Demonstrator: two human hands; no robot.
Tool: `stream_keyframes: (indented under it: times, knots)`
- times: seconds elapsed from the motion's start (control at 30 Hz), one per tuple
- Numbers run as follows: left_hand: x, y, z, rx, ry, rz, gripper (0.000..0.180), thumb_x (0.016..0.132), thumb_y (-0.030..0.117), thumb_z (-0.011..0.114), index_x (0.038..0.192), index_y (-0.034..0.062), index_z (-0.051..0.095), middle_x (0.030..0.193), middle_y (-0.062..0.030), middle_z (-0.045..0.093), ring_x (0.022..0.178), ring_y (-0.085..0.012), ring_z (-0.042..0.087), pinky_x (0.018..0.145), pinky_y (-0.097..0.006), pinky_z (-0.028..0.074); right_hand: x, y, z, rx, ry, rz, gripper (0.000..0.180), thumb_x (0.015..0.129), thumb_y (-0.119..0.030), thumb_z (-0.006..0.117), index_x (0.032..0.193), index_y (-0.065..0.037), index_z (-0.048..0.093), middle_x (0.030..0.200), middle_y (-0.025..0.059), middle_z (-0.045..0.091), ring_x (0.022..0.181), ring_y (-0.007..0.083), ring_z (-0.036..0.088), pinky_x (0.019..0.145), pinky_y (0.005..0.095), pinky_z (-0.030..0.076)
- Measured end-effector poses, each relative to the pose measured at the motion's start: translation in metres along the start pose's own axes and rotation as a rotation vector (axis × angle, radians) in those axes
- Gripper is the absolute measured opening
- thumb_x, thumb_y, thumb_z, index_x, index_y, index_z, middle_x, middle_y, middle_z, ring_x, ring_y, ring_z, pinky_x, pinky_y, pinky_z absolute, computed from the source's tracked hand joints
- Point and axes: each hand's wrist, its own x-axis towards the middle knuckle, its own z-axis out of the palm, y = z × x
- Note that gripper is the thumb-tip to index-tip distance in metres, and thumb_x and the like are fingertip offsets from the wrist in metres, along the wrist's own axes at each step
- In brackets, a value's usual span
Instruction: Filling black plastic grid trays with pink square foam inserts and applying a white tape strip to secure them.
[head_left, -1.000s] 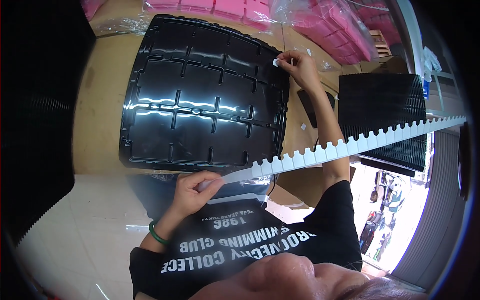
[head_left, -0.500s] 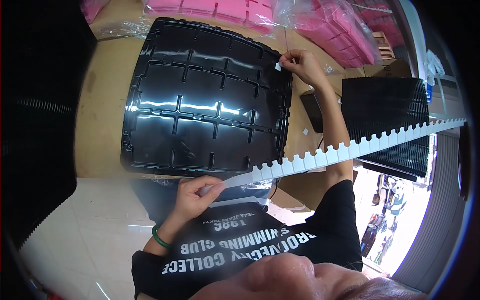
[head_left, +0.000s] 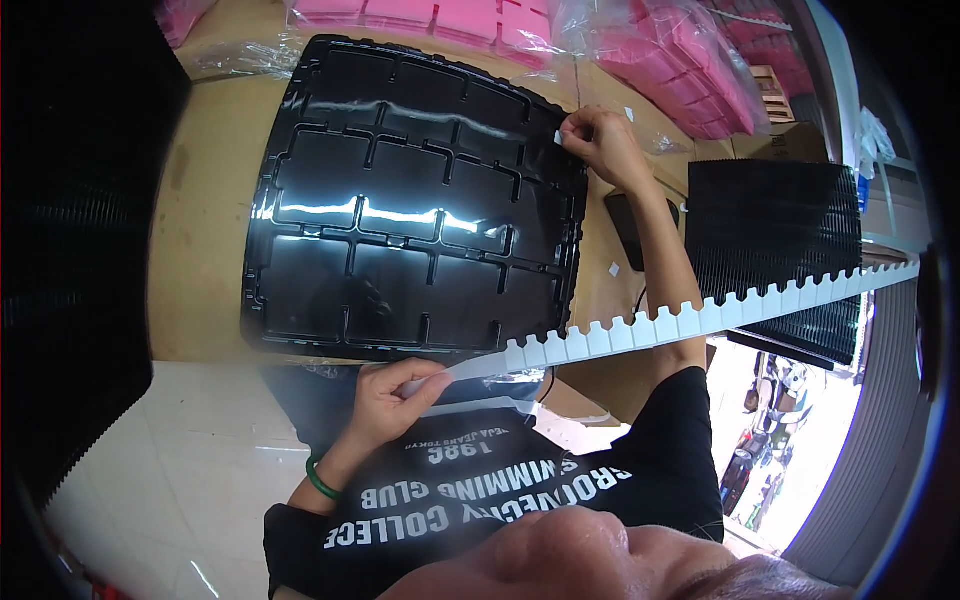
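Note:
A large black plastic tray (head_left: 400, 290) with moulded ridges lies on the brown tabletop in front of me. My left hand (head_left: 393, 400) is closed on the near end of a long white sticker strip (head_left: 640, 338), just off the tray's near edge. The strip has a row of tabs along one side and stretches up to the right, across my right forearm. At the tray's far right corner, the fingers of my right hand (head_left: 605, 145) are pinched at a small white sticker (head_left: 559, 137). The fingertips partly hide how the sticker sits against the tray.
Stacked black trays (head_left: 765, 230) stand to the right, and another dark stack (head_left: 80, 250) rises on the left. Pink trays (head_left: 675, 65) in clear plastic line the back. A dark flat device (head_left: 635, 225) and a loose white piece (head_left: 614, 269) lie beside my right arm.
My right hand has shifted slightly right and down at the tray's corner. The white strip's middle has sagged a little lower. My left hand keeps its hold.

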Motion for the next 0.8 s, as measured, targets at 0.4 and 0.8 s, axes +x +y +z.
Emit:
stream_keyframes:
  times: [0.4,0.8]
  knots:
    - [-0.001,-0.002,-0.001,0.017,-0.011,0.001,0.008,0.087,0.006,0.074,0.093,0.0005,0.074,0.075,-0.0033,0.072,0.06,-0.004,0.06,0.053,-0.02,0.044,-0.007,0.011,0.009,0.167,0.044,0.178,0.019,0.08,-0.016,0.073,0.09,0.0,0.073,0.07,0.0058,0.063,0.067,0.0132,0.055,0.065,0.0305,0.046]
    - [-0.002,-0.006,0.002,0.058,0.015,0.021,0.011,0.089,0.01,0.073,0.095,0.0013,0.075,0.077,-0.0028,0.073,0.063,-0.0035,0.062,0.056,-0.019,0.046,-0.017,0.004,0.006,0.193,0.079,0.151,0.019,0.079,-0.02,0.072,0.089,-0.004,0.074,0.068,0.0084,0.063,0.064,0.0201,0.061,0.066,0.0349,0.049]
